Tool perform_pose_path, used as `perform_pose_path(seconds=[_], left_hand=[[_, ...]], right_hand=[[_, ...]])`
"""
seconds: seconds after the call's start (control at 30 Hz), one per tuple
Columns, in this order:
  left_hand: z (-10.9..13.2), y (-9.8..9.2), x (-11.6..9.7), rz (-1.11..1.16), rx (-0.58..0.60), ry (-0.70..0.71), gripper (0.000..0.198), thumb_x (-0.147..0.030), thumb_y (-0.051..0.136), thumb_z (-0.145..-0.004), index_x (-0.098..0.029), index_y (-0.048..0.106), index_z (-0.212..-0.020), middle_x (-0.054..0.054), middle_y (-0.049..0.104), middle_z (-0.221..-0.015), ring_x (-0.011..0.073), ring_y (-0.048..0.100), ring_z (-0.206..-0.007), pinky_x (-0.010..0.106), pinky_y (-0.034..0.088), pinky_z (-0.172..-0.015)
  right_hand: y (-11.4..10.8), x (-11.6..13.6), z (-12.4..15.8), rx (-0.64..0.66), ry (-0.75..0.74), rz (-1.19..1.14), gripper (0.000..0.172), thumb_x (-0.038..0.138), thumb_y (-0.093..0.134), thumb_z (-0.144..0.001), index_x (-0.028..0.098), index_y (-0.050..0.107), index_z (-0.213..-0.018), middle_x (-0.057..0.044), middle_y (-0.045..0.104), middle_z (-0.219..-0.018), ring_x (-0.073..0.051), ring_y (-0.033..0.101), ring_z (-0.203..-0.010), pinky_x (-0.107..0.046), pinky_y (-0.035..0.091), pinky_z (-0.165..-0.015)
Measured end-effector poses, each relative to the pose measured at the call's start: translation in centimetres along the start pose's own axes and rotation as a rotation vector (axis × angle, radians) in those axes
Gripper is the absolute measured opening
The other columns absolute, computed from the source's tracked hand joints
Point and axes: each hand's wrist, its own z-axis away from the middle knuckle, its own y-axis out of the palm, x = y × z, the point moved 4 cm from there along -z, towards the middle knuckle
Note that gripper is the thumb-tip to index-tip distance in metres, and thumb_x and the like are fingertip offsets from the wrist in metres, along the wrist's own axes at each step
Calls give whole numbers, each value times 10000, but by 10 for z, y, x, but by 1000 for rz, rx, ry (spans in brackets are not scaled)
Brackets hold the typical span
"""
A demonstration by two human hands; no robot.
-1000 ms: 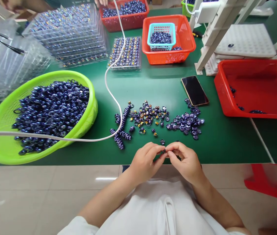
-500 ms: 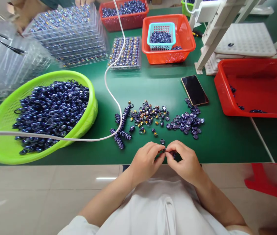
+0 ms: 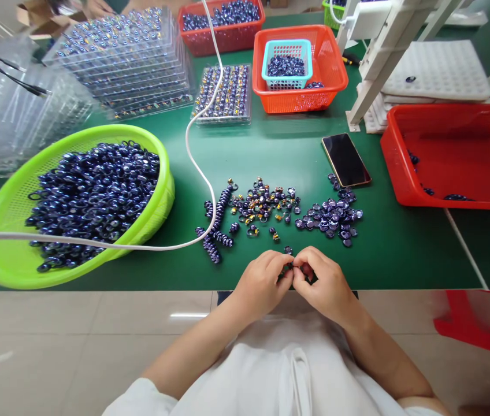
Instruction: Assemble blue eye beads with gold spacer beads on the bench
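My left hand [image 3: 264, 283] and my right hand [image 3: 323, 284] meet at the table's front edge, thumbs and forefingers pinched together. A small dark piece [image 3: 289, 265] is between the fingertips, mostly covered, so its exact kind cannot be made out. Just beyond the fingers lies a loose dark blue disc-like piece [image 3: 288, 250]. Ahead of my left hand spreads a pile of dark blue rings with gold-coloured parts [image 3: 262, 202]. Ahead of my right hand is a heap of shiny dark blue disc-like pieces [image 3: 330, 217]. Rows of nested dark rings [image 3: 222, 209] lie to the left.
A green basket [image 3: 166, 196] full of dark rings stands left, a white cable [image 3: 201, 173] crossing it. Behind are stacked clear trays [image 3: 141, 86] and a red basket [image 3: 266, 101]. A phone [image 3: 346, 160] and a red bin [image 3: 401, 193] are right. Another person's hand [image 3: 99, 8] shows at the back.
My hands stay pinched together at nearly the same spot, with the fingers slightly shifted. The other person's arm at the back left has drawn away from the stacked trays.
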Motion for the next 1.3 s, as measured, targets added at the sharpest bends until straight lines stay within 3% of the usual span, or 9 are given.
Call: perform_pose_path(seconds=[0.37, 0.63, 0.87, 1.3], left_hand=[[-1, -6, -1, 36, -127, 44, 96, -209, 644, -908, -183, 632, -1000, 35, 706, -786, 155, 649, -690, 268, 530, -634], [0, -13, -6, 90, -178, 177, 191, -119, 650, -884, -188, 581, -1049, 52, 726, -853, 159, 654, -733, 278, 544, -659], [0, -13, -8, 65, -132, 185, 196, -128, 626, -899, -195, 569, -1074, 68, 724, -877, 169, 651, -751, 282, 545, -641], [-2, -8, -9, 2, -124, 153, 177, -130, 586, -910, -186, 570, -1078, 78, 704, -866, 174, 644, -747, 281, 536, -629]], right_hand=[[-9, -2, 1, 0, 82, -86, 158, 146, 505, -940, 227, 589, -1048, -17, 679, -946, -136, 646, -779, -244, 500, -689], [-18, 2, -4, 129, 90, -174, 26, 240, 582, -938, 232, 607, -939, -38, 636, -989, -197, 585, -1008, -335, 475, -903], [-14, 0, -3, 193, 208, -207, 82, 185, 531, -929, 229, 591, -895, 12, 628, -833, -146, 594, -786, -264, 474, -725], [-12, 1, -5, 92, 183, -29, 108, 165, 555, -853, 216, 520, -764, 39, 548, -678, -121, 518, -620, -238, 391, -572]])
